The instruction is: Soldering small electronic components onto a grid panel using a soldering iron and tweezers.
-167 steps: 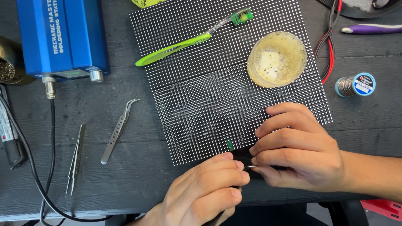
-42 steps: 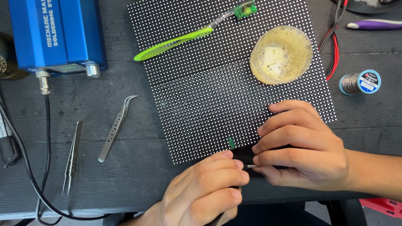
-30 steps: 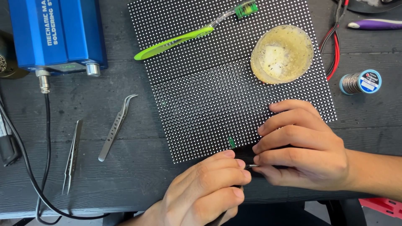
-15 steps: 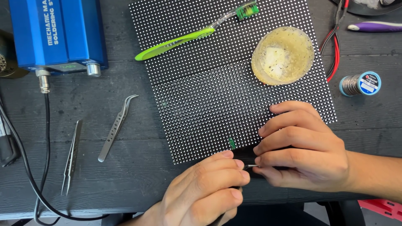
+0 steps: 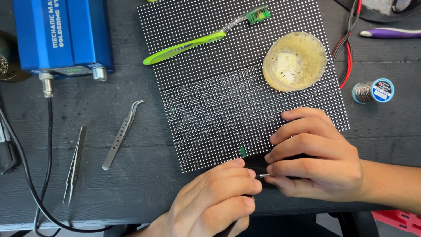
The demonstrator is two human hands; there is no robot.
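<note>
A black panel (image 5: 228,83) covered in rows of small white dots lies flat on the dark table. My right hand (image 5: 313,156) rests on its near right corner, fingers curled over the edge, pinching a thin metal tip (image 5: 263,176). My left hand (image 5: 215,199) is closed just below the panel's near edge, fingertips meeting the right hand's; what it grips is mostly hidden, a dark handle shows beneath it. A tiny green part (image 5: 242,151) sits on the panel just above my fingers.
On the panel lie a green toothbrush (image 5: 201,39) and a round dish of yellowish paste (image 5: 294,61). A blue soldering station (image 5: 61,37) stands far left with its cable (image 5: 46,145). Two tweezers (image 5: 120,134) lie left. Solder spool (image 5: 373,91) and red-black wires (image 5: 346,57) are right.
Almost nothing has changed; both hands stay pressed together at the panel's near edge, with only a slight shift of the view.
</note>
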